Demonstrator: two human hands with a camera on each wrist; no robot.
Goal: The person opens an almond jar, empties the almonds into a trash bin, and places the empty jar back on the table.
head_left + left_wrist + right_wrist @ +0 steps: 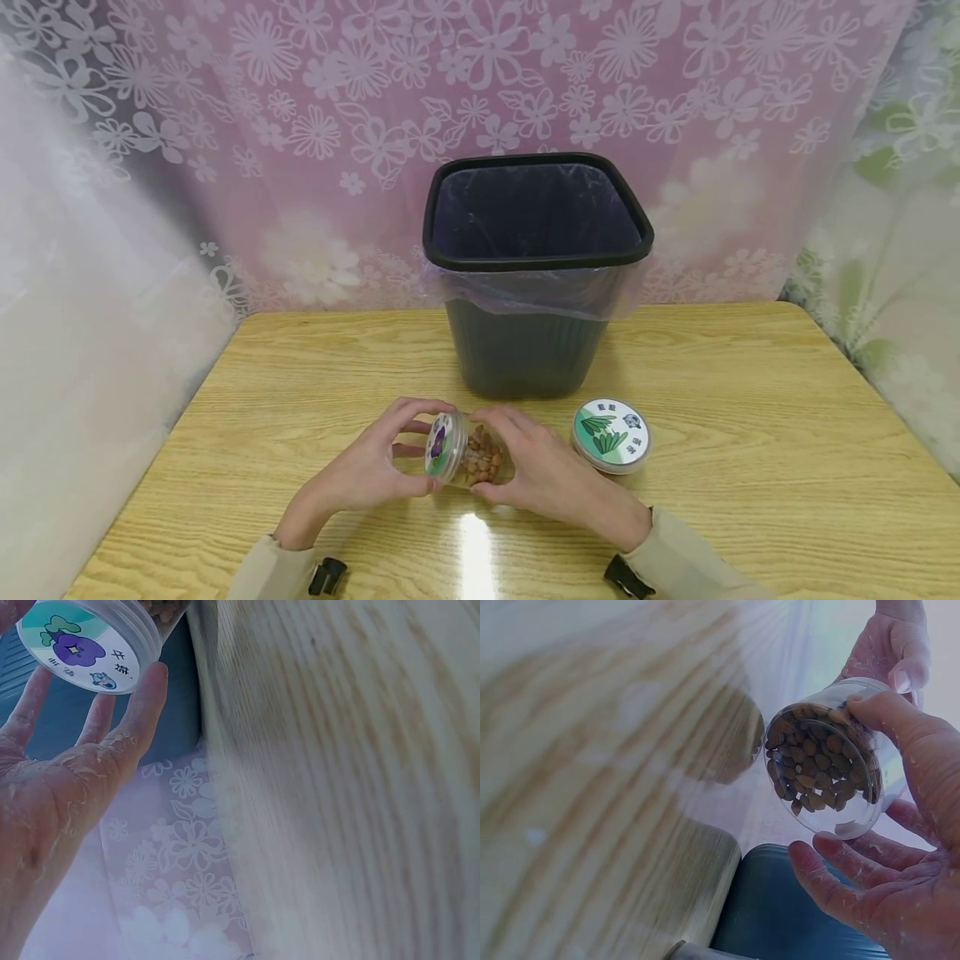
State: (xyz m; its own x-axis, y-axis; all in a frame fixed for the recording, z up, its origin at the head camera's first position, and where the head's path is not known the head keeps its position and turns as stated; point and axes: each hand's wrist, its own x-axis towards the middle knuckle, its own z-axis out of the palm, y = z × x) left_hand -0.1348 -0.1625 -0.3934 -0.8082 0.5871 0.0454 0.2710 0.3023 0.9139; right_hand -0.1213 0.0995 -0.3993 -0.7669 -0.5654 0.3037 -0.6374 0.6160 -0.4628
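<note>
A clear plastic jar (482, 457) of brown nuts, which look like almonds, lies tilted on its side just over the table. Its lid (79, 649) bears a green and white label with a purple eggplant and faces left. My left hand (371, 468) holds the lid end, thumb below and fingers over the top. The right hand (543, 468) grips the jar's body near its base, thumb on one side and fingers on the other. In the right wrist view, nuts (821, 765) show through the clear base.
A second round container (611, 433) with a green and white lid stands on the table right of my right hand. Behind the hands is a dark bin (528, 354) with a plastic liner. A flowered curtain (322, 167) hangs behind the wooden table (315, 375).
</note>
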